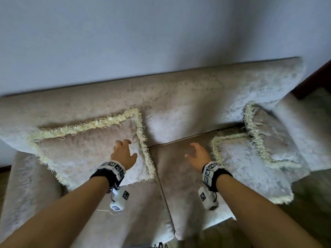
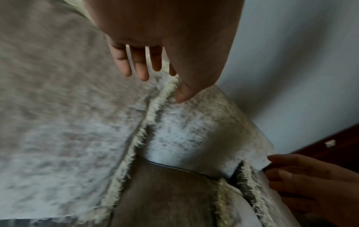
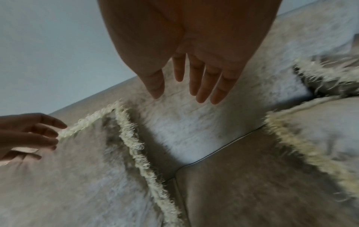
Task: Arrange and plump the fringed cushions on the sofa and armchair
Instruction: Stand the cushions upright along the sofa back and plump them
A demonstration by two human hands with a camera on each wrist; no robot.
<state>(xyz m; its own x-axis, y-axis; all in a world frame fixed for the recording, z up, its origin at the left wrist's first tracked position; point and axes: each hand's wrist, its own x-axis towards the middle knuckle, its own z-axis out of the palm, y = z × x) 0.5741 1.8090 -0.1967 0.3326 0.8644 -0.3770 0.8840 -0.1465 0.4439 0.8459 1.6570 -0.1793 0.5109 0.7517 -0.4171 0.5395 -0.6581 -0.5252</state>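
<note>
A beige cushion with a cream fringe leans on the sofa backrest at the left. My left hand is over its right side, fingers spread and relaxed, holding nothing; whether it touches the fabric I cannot tell. In the left wrist view the left hand's fingers point along the cushion's fringe. My right hand hovers open above the bare seat, its fingers straight. Two more fringed cushions are at the right: one lies flat, the other leans in the corner.
A pale wall rises behind the sofa. The left armrest and right armrest bound the seat. Dark wooden furniture stands at the far right, with olive floor below it.
</note>
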